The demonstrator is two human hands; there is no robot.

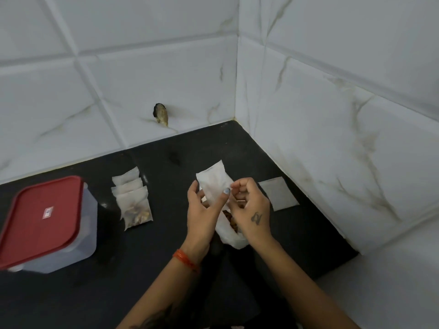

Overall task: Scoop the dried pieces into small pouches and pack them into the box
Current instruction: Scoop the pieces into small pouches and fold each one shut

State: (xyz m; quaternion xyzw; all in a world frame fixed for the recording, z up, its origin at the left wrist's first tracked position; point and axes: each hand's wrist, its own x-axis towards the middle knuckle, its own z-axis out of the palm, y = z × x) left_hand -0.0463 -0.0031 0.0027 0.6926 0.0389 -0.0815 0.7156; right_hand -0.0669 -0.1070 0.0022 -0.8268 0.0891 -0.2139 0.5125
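Centrally, the left hand [204,211] pinches a thin white papery pouch [215,184]; the right hand [251,210] curls, pinching brown dried pieces [231,220].

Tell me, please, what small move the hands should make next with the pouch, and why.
Probably drop the pinched pieces into the small pouch: the left hand holds it up, and the right hand pinches beside it, above the open bag of dried pieces.

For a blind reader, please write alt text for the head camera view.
Both hands, left hand and right hand, hold a small white pouch over a black counter. Filled pouches and a red-lidded box lie to the left.
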